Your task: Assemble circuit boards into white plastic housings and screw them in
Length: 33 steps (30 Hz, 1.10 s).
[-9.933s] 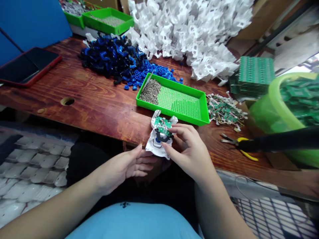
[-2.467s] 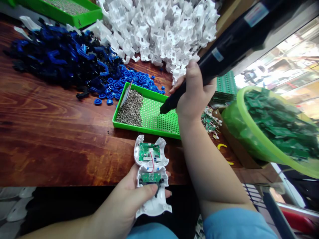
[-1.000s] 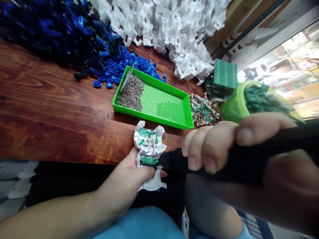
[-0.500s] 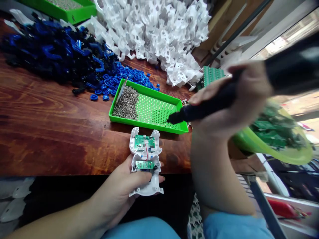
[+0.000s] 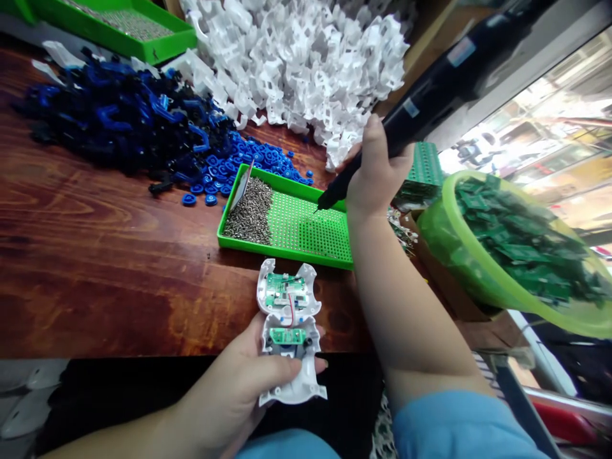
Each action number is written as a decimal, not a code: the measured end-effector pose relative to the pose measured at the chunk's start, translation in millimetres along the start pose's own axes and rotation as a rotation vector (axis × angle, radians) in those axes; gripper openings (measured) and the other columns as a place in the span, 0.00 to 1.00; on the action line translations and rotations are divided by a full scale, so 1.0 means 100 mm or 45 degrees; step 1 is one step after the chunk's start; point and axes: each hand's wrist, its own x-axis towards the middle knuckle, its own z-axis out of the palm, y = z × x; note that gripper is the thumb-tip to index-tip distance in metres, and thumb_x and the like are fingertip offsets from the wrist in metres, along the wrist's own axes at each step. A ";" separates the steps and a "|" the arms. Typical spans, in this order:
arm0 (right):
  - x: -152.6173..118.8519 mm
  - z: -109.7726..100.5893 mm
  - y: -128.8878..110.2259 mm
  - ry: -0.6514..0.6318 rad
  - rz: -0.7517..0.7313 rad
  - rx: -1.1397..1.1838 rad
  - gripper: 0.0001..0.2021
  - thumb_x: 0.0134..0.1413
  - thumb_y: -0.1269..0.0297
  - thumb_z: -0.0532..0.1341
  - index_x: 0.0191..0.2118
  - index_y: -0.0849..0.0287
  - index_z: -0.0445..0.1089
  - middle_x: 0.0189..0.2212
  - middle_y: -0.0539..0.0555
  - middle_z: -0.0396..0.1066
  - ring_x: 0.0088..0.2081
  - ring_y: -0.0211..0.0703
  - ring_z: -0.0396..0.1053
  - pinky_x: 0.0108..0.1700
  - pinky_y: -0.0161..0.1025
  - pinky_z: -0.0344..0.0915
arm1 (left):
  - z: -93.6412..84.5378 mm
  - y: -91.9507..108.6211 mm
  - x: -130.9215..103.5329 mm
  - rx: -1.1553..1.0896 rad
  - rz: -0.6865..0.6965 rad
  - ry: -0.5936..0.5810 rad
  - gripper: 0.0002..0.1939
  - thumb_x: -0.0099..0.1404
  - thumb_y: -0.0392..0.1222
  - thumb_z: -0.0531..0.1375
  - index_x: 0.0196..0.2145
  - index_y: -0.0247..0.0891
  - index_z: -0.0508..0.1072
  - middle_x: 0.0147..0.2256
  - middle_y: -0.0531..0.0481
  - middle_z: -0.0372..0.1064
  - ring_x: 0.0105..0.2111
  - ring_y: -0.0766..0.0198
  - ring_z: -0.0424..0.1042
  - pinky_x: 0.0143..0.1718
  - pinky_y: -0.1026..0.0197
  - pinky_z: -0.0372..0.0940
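My left hand [image 5: 258,370] is closed around a white plastic housing [image 5: 299,382], its thumb on the inner face. Green circuit boards [image 5: 287,290] and a red wire show inside the open housing. Wrapped round a black electric screwdriver [image 5: 421,89] is my right hand [image 5: 377,169]. The thin tip of the tool points down over the perforated part of a green tray [image 5: 287,256]. Small metal screws [image 5: 251,213] fill the tray's left end, beside a tilted card.
White plastic parts [image 5: 296,64] are heaped at the back. Black and blue parts [image 5: 119,121] and small blue buttons [image 5: 253,156] lie left of them. A yellow-green basket [image 5: 444,210] of circuit boards stands at the right, near stacked green panels [image 5: 423,169]. Another green tray [image 5: 143,48] sits back left.
My right hand has swung up and back with the screwdriver, whose body is now steeper. The housing in my left hand appears slightly lower and further right, as does the tray.
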 end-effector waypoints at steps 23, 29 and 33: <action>-0.05 0.01 0.07 0.053 0.072 -0.098 0.12 0.48 0.52 0.58 0.28 0.52 0.56 0.14 0.39 0.56 0.15 0.33 0.57 0.19 0.36 0.57 | -0.05 -0.02 0.02 0.085 -0.015 -0.115 0.25 0.53 0.28 0.58 0.51 0.31 0.62 0.32 0.43 0.75 0.33 0.60 0.74 0.31 0.64 0.67; 0.01 -0.02 -0.23 0.133 -0.001 -0.101 0.08 0.50 0.56 0.58 0.28 0.49 0.57 0.15 0.41 0.56 0.16 0.33 0.56 0.19 0.36 0.57 | -0.06 -0.03 0.03 0.114 0.005 -0.101 0.24 0.53 0.28 0.59 0.49 0.30 0.64 0.32 0.42 0.76 0.31 0.63 0.74 0.31 0.65 0.64; -0.13 -0.18 -0.89 0.058 -0.049 -0.030 0.06 0.49 0.62 0.56 0.24 0.53 0.62 0.14 0.44 0.55 0.15 0.32 0.57 0.16 0.34 0.56 | -0.05 -0.05 0.04 0.121 0.033 -0.078 0.19 0.52 0.30 0.62 0.43 0.32 0.70 0.31 0.44 0.77 0.31 0.62 0.74 0.33 0.65 0.64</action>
